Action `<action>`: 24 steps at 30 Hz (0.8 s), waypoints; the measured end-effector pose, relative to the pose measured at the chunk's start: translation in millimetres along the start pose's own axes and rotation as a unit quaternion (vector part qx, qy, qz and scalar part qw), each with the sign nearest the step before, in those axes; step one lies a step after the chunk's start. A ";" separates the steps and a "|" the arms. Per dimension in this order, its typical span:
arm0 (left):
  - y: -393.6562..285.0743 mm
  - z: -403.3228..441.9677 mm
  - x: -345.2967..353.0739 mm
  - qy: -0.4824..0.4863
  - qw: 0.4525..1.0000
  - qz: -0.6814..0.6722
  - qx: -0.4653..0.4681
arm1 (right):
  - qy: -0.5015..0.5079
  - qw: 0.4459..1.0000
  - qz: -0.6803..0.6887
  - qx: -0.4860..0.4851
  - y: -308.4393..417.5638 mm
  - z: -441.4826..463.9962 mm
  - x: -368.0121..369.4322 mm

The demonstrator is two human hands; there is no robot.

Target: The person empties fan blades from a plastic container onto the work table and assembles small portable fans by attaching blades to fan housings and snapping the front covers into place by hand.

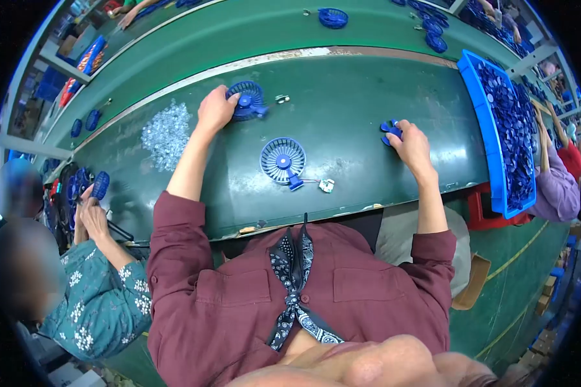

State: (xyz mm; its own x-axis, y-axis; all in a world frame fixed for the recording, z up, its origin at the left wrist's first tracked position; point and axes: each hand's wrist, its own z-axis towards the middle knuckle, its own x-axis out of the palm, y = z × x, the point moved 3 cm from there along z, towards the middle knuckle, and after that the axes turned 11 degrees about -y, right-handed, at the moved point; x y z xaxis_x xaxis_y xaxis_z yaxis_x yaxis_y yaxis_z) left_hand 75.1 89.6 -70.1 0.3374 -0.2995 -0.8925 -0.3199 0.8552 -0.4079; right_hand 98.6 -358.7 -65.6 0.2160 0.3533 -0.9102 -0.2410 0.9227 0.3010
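Observation:
My left hand (216,111) is closed on the edge of a blue handheld-fan housing (248,97), thumb on its ribbed grille, at the far side of the green bench. Farther right, my right hand (410,147) has its fingers curled on a small blue fan blade (388,129) against the bench top. Between the hands and nearer to me lies a round blue fan grille (283,159). Wires run from its stub to a small white-and-green circuit board (326,186). Another small board (282,99) lies just right of the held housing.
A heap of small clear plastic parts (166,135) lies at the left. A bright blue tray (499,158) full of dark blue pieces stands at the right edge. Beyond the bench, a green conveyor (252,39) carries blue fan parts. At left, a co-worker's hands (93,216) hold a blue part.

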 end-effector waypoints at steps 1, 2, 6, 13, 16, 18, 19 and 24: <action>3.8 1.9 5.2 -0.011 1.000 -0.014 -0.001 | 0.006 1.000 -0.008 -0.005 7.7 1.0 -0.1; 9.2 3.2 9.2 -0.020 0.999 -0.028 -0.002 | 0.004 1.000 -0.005 -0.009 14.5 0.9 -1.0; -12.9 -19.4 -9.6 -0.087 0.954 -0.273 -0.091 | 0.011 0.997 0.075 -0.032 59.4 -5.0 -12.2; -94.3 -74.0 -28.2 0.162 0.762 -0.600 -0.182 | -0.118 0.928 0.264 -0.235 178.3 -10.7 -52.6; -108.5 -89.7 -31.9 0.198 0.735 -0.627 -0.165 | -0.103 0.931 0.225 -0.268 197.1 -10.4 -48.7; -112.3 -99.3 -36.4 0.213 0.710 -0.652 -0.158 | -0.105 0.936 0.177 -0.286 203.9 -11.0 -46.7; -112.1 -102.6 -37.1 0.222 0.697 -0.662 -0.164 | -0.100 0.936 0.179 -0.288 205.8 -10.4 -45.2; -107.5 -103.5 -36.0 0.156 0.753 -0.635 -0.070 | -0.108 0.938 0.186 -0.273 206.7 -8.5 -34.6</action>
State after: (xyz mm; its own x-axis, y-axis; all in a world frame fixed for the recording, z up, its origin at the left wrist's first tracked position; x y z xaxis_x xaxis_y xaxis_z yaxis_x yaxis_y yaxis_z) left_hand 5.7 -35.3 -14.0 0.2318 -0.9420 0.2427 -0.0110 -0.2521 -0.9676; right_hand 33.3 -181.5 25.7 0.1935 0.7130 -0.6739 -0.7731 0.5338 0.3427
